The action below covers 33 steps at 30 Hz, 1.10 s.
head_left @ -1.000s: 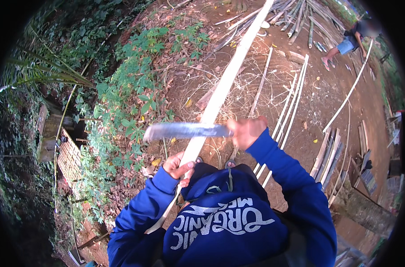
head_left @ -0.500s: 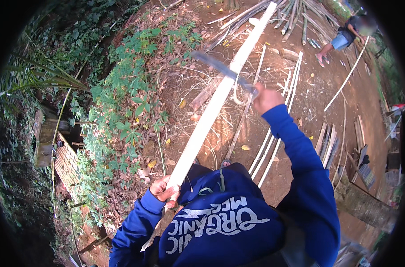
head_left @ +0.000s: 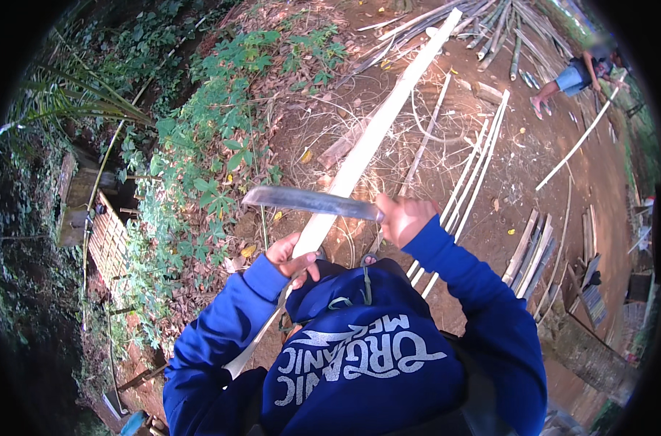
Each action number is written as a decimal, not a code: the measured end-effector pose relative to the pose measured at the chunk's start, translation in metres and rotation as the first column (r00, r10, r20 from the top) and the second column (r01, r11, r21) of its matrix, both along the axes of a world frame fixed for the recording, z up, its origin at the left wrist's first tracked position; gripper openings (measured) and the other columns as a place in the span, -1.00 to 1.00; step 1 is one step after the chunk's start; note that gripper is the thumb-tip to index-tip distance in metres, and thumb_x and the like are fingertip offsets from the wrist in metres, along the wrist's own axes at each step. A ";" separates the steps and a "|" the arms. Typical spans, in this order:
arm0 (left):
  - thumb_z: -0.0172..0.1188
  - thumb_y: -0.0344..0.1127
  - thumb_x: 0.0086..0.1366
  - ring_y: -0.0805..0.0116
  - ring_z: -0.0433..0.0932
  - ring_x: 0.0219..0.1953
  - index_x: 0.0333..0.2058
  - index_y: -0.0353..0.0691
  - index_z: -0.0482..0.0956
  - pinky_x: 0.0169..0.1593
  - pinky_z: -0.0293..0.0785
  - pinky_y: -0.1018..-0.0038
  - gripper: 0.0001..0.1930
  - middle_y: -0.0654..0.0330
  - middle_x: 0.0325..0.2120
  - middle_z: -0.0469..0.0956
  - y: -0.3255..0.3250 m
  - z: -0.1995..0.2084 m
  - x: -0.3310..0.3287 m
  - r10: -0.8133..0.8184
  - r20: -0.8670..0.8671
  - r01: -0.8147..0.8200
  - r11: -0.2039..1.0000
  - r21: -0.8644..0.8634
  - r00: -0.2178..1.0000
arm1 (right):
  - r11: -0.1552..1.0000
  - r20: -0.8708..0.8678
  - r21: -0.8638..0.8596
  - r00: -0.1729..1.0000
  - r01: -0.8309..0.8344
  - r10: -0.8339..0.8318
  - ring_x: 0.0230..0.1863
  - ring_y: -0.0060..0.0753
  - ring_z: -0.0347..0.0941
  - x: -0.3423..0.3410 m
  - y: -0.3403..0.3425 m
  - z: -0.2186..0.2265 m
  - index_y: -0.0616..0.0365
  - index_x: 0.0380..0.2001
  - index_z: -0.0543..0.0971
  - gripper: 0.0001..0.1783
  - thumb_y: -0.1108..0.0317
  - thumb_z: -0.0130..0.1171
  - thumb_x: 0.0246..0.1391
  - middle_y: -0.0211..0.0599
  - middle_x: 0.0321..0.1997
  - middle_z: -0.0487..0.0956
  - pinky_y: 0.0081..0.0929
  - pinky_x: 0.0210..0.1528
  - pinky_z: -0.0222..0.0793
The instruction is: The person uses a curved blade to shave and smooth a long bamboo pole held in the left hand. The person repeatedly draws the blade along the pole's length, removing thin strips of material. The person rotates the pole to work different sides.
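A long, pale strip that looks like split bamboo [head_left: 378,138] slants from beside my left hip up toward the far side. My left hand [head_left: 293,259] is closed round it near its lower part, the thumb lying on top. In my right hand [head_left: 407,219] is the handle of a machete [head_left: 290,199], mostly hidden by the fingers. Its wide grey blade points left and crosses the strip just beyond my left hand. From this angle I cannot tell whether the blade touches the strip.
Several pale strips [head_left: 483,156] lie on the brown soil to the right, with cut pieces [head_left: 530,254] nearer. Thin shavings [head_left: 345,116] litter the ground ahead. Poles [head_left: 501,33] are piled at the back. A person [head_left: 578,76] holds a pole at far right. Green plants [head_left: 199,145] grow on the left.
My right hand has brought the machete nearer along the strip, from its middle to close by my left hand. My left hand has shifted slightly forward, still gripping the strip.
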State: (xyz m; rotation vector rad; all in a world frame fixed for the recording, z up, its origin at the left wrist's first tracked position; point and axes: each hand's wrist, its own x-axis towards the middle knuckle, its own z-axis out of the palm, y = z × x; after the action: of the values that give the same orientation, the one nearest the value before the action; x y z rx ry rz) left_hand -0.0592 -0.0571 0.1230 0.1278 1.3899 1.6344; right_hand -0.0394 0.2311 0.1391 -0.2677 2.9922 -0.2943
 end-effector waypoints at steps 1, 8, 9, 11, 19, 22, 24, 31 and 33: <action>0.07 -0.40 0.30 0.45 0.42 -0.72 -0.01 -0.26 0.26 -0.72 0.33 0.56 -0.68 0.07 -0.51 0.55 0.003 0.000 -0.007 -0.034 -0.040 0.034 0.999 -0.002 0.999 | 0.999 -0.014 0.048 1.000 0.009 -0.008 -0.54 -0.07 0.55 0.005 -0.015 -0.003 -0.12 -0.29 0.39 -0.79 0.22 0.11 -0.05 -0.28 -0.51 0.57 0.15 -0.45 0.37; 0.09 -0.31 0.31 0.53 0.34 -0.75 0.17 -0.05 0.14 -0.71 0.34 0.59 -0.50 0.27 -0.64 0.37 0.009 0.008 -0.011 -0.019 0.121 0.010 0.997 0.074 0.993 | 0.976 0.037 -0.036 0.976 0.216 -0.215 -0.49 -0.08 0.54 -0.009 -0.006 -0.003 -0.03 -0.29 0.42 -0.76 0.30 0.16 -0.10 -0.23 -0.50 0.55 -0.11 -0.46 0.43; 0.09 -0.30 0.31 0.55 0.33 -0.75 0.16 -0.04 0.16 -0.71 0.34 0.61 -0.52 0.28 -0.65 0.36 0.013 0.011 -0.008 0.003 0.082 -0.003 1.000 -0.005 0.997 | 0.985 0.106 0.012 0.979 0.172 -0.172 -0.49 -0.07 0.54 -0.003 -0.015 0.002 -0.03 -0.29 0.43 -0.76 0.31 0.16 -0.11 -0.23 -0.51 0.55 -0.11 -0.47 0.42; 0.09 -0.27 0.31 0.62 0.29 -0.74 0.13 -0.03 0.20 -0.70 0.31 0.67 -0.55 0.34 -0.64 0.35 0.014 0.011 0.003 0.009 -0.049 -0.015 0.992 -0.126 0.999 | 0.998 -0.072 0.011 0.995 0.066 -0.065 -0.48 -0.06 0.54 0.002 -0.016 0.000 -0.07 -0.28 0.43 -0.75 0.29 0.15 -0.09 -0.25 -0.51 0.55 -0.10 -0.48 0.41; -0.11 -0.20 0.39 0.62 0.29 -0.76 0.16 -0.07 0.14 -0.72 0.27 0.72 -0.60 0.38 -0.65 0.30 0.015 0.036 0.014 -0.058 -0.074 0.037 0.968 -0.249 0.996 | 0.997 -0.018 -0.031 0.997 0.076 -0.076 -0.52 -0.09 0.54 -0.004 -0.007 0.007 -0.09 -0.29 0.40 -0.83 0.29 0.07 -0.02 -0.26 -0.51 0.55 -0.07 -0.48 0.41; -0.10 -0.22 0.39 0.61 0.26 -0.76 -0.06 -0.13 0.27 -0.73 0.25 0.64 -0.78 0.38 -0.67 0.28 0.010 0.037 0.033 -0.037 -0.065 0.026 0.986 -0.164 0.997 | 0.952 -0.154 -0.125 0.942 0.281 -0.298 -0.58 -0.06 0.51 -0.026 0.043 -0.013 -0.03 -0.36 0.40 -0.89 0.33 0.05 -0.01 -0.22 -0.67 0.48 -0.12 -0.56 0.40; -0.11 -0.20 0.39 0.61 0.26 -0.77 0.03 -0.11 0.21 -0.74 0.25 0.67 -0.71 0.37 -0.66 0.29 0.007 0.029 0.033 -0.066 -0.111 0.039 0.972 -0.232 0.992 | 0.959 -0.255 -0.131 0.926 0.251 -0.277 -0.63 -0.07 0.49 -0.031 0.047 -0.008 -0.01 -0.39 0.42 -0.90 0.36 0.07 -0.04 -0.23 -0.74 0.45 -0.17 -0.59 0.40; -0.15 -0.30 0.37 0.57 0.28 -0.74 0.10 -0.05 0.13 -0.71 0.24 0.64 -0.66 0.34 -0.65 0.29 -0.015 0.030 0.050 -0.026 -0.029 0.020 0.982 -0.188 0.999 | 0.961 -0.173 -0.122 0.948 0.248 -0.267 -0.58 0.00 0.51 -0.023 0.062 -0.012 0.01 -0.37 0.43 -0.87 0.37 0.10 -0.05 -0.16 -0.71 0.48 -0.14 -0.54 0.43; -0.14 -0.33 0.37 0.58 0.22 -0.78 -0.15 -0.13 0.21 -0.73 0.21 0.64 -0.88 0.35 -0.69 0.28 -0.017 0.030 0.058 0.005 -0.080 -0.016 0.989 -0.144 0.997 | 0.908 -0.233 -0.062 0.879 0.414 -0.416 -0.60 -0.02 0.51 -0.042 0.101 0.008 0.07 -0.33 0.45 -0.85 0.36 0.08 -0.04 -0.12 -0.67 0.51 -0.16 -0.54 0.43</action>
State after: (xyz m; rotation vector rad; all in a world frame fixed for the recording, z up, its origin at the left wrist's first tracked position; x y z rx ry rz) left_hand -0.0017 -0.0740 0.1533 0.1012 1.5671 1.5453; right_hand -0.0811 0.3321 0.1472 0.3777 3.2657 -0.3383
